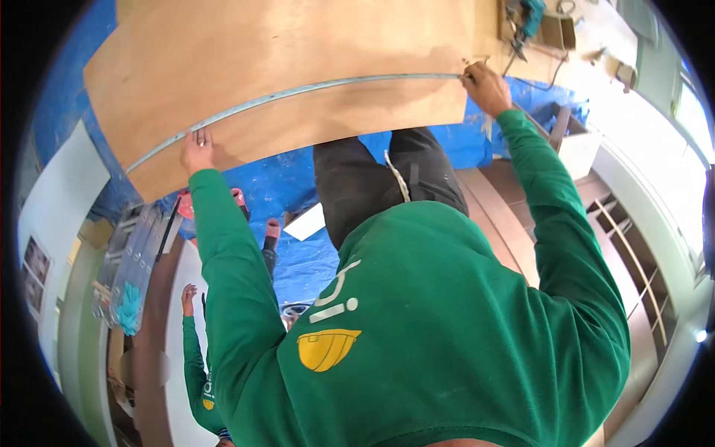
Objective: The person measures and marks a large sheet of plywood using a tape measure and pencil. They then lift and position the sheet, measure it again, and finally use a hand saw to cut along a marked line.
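Note:
Across a large light-brown plywood sheet runs a long, thin grey-blue measuring strip, which looks like a metal straightedge or tape. My left hand lies near the sheet's left end, fingers stretched forward onto the strip, a ring on one finger. At the strip's right end is my right hand, its fingers curled together. A thin dark tip shows just beyond these fingers; what they pinch is too small to make out.
Right of the sheet lie a teal power drill with a cord and a small wooden box. Blue sheeting covers the floor. Another person's raised hand shows lower left, near a folded metal ladder with teal gloves.

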Available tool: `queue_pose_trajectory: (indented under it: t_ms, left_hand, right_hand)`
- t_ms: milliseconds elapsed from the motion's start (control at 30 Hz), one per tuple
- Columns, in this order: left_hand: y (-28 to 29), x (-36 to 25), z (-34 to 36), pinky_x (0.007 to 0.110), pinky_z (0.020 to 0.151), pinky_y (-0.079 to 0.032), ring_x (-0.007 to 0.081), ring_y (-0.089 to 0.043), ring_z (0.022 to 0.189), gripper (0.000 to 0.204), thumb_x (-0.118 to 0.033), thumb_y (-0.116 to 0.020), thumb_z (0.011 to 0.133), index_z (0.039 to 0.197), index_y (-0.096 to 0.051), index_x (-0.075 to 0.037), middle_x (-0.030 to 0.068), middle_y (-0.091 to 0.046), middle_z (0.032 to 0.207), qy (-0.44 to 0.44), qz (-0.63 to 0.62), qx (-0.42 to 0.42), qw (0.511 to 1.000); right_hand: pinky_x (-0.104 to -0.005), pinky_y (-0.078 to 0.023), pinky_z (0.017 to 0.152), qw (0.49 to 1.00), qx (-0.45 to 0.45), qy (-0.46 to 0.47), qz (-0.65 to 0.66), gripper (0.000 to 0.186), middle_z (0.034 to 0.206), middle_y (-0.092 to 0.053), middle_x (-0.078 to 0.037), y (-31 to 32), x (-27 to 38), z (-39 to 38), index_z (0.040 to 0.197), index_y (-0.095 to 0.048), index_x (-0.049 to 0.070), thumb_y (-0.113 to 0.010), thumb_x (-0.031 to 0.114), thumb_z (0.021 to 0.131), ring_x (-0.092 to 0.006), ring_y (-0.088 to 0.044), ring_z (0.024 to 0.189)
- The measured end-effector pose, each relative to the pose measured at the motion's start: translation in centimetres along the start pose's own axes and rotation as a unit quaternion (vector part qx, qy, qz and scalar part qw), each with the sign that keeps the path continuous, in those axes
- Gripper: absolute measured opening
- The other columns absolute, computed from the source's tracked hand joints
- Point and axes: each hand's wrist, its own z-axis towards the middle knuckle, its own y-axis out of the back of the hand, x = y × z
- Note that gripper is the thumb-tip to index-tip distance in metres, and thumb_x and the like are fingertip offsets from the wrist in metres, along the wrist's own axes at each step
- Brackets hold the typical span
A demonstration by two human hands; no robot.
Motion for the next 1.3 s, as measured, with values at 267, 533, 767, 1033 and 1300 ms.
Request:
queue_pose_trajectory:
  t_ms: [267, 533, 767, 1033, 1300]
  left_hand:
    - [-9.9, 9.7, -11.3, 0.045, 0.100, -0.052, 0.0340, -0.068, 0.115, 0.047, -0.039, -0.074, 0.097, 0.102, -0.074, 0.008, 0.0246, -0.073, 0.120, -0.333, 0.629, -0.098, 0.695]
    - [-22.9, 24.9, -25.2, 0.048, 0.098, -0.051, 0.0369, -0.065, 0.111, 0.026, -0.027, -0.078, 0.090, 0.111, -0.078, -0.010, 0.0147, -0.073, 0.115, -0.451, 0.729, 0.295, 0.421]
    - [-23.7, 26.9, -24.5, 0.048, 0.089, -0.052, 0.0358, -0.065, 0.101, 0.017, -0.017, -0.078, 0.089, 0.104, -0.075, -0.008, 0.0130, -0.071, 0.105, -0.442, 0.752, 0.293, 0.391]
    - [-24.5, 26.9, -23.9, 0.049, 0.083, -0.050, 0.0371, -0.065, 0.092, 0.015, -0.015, -0.079, 0.088, 0.097, -0.071, -0.006, 0.0142, -0.069, 0.093, -0.459, 0.749, 0.312, 0.362]
    - [-25.3, 26.6, -23.3, 0.044, 0.081, -0.054, 0.0325, -0.070, 0.089, 0.017, -0.020, -0.078, 0.089, 0.095, -0.077, -0.004, 0.0155, -0.073, 0.092, -0.391, 0.797, 0.278, 0.366]
  right_hand:
    - [-0.0518, -0.055, 0.086, 1.000, -0.001, 0.009, -0.013, 0.031, 0.109, -0.070, -0.010, -2.2, -11.7, -1.2, 0.106, -0.072, 0.008, -0.063, 0.037, 0.101, -0.0364, -0.070, 0.101]
    - [-0.0543, -0.058, 0.079, 0.999, 0.020, 0.023, 0.029, 0.031, 0.103, -0.076, -0.016, -1.6, -11.8, 0.2, 0.105, -0.077, 0.007, -0.064, 0.034, 0.094, -0.0392, -0.073, 0.093]
    - [-0.0524, -0.058, 0.073, 0.999, -0.026, 0.010, 0.028, 0.029, 0.096, -0.074, -0.013, -3.8, -13.5, -0.2, 0.098, -0.076, 0.011, -0.071, 0.038, 0.090, -0.0361, -0.074, 0.089]
    - [-0.0501, -0.058, 0.070, 0.994, -0.086, 0.035, 0.061, 0.029, 0.089, -0.072, -0.013, -5.1, -14.3, -0.3, 0.087, -0.075, 0.010, -0.072, 0.038, 0.089, -0.0355, -0.073, 0.084]
    - [-0.0506, -0.057, 0.073, 0.995, -0.094, 0.018, 0.037, 0.027, 0.090, -0.072, -0.012, -5.3, -13.9, -0.2, 0.087, -0.075, 0.010, -0.070, 0.037, 0.089, -0.0351, -0.073, 0.085]
